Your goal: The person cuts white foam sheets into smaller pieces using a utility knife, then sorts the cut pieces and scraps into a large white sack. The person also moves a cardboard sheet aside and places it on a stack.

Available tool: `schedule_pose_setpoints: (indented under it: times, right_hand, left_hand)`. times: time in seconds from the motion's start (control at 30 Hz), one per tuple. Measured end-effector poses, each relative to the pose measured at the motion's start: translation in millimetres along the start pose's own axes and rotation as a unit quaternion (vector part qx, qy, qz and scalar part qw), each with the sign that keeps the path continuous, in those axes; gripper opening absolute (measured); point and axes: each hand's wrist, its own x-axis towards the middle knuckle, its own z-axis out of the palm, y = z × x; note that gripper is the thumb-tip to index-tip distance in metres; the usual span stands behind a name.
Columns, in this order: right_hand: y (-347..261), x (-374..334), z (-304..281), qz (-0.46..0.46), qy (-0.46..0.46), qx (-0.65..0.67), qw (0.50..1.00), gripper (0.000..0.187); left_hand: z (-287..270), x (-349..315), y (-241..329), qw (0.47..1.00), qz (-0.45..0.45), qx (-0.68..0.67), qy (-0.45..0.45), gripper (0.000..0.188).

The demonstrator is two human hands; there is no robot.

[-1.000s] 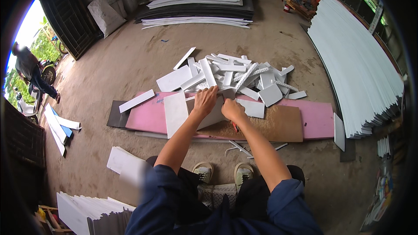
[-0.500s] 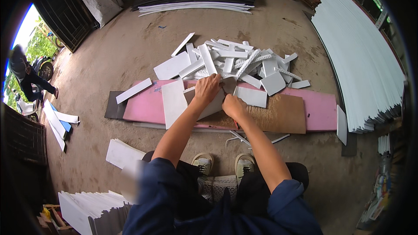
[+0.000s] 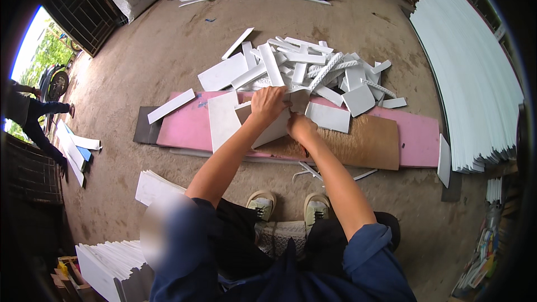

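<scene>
My left hand (image 3: 267, 105) is closed on the upper edge of a pale board (image 3: 274, 132) tilted above the pink and brown sheets. Close beside it, my right hand (image 3: 302, 128) is a fist around a tool, largely hidden. A dark tip shows above the fist and an orange-red end (image 3: 305, 150) below it. That tip meets the board near my left fingers. Another white board piece (image 3: 224, 114) lies to the left, and a white rectangular piece (image 3: 330, 117) lies to the right of my fist.
Beyond my hands is a heap of white offcuts (image 3: 305, 56). Under the work lie a pink sheet (image 3: 417, 140) and a brown sheet (image 3: 369, 140). Tall white sheets (image 3: 464, 72) are stacked at right, more boards (image 3: 114, 265) at lower left. Another person (image 3: 33, 112) bends near the doorway.
My view has shifted slightly. Both hands stay at the board, the right fist still around the tool. The person at the left has bent down, reaching toward the floor strips.
</scene>
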Motion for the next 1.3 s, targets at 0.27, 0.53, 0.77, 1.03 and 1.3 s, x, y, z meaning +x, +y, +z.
schedule_pose_setpoints:
  times: [0.27,0.53,0.77,1.03,1.3]
  right_hand:
    - [-10,-34,-20,-0.008,-0.021,-0.012,1.000,0.033]
    - [-9,-22,-7,0.004,-0.020,-0.039,0.999,0.032]
    - [4,3,21,0.004,-0.016,0.000,1.000,0.031]
    - [15,19,31,0.000,-0.038,0.017,0.999,0.034]
    - [8,-7,21,0.001,-0.056,-0.017,0.998,0.032]
  left_hand:
    - [-2,-2,3,1.000,-0.011,0.017,0.024,0.031]
    - [-3,-2,2,0.999,0.005,-0.011,-0.031,0.034]
    - [-7,0,-1,0.999,-0.002,-0.016,-0.049,0.032]
    - [-2,-1,4,0.999,0.002,0.003,-0.036,0.030]
    - [10,-13,3,0.993,0.071,0.032,0.092,0.028]
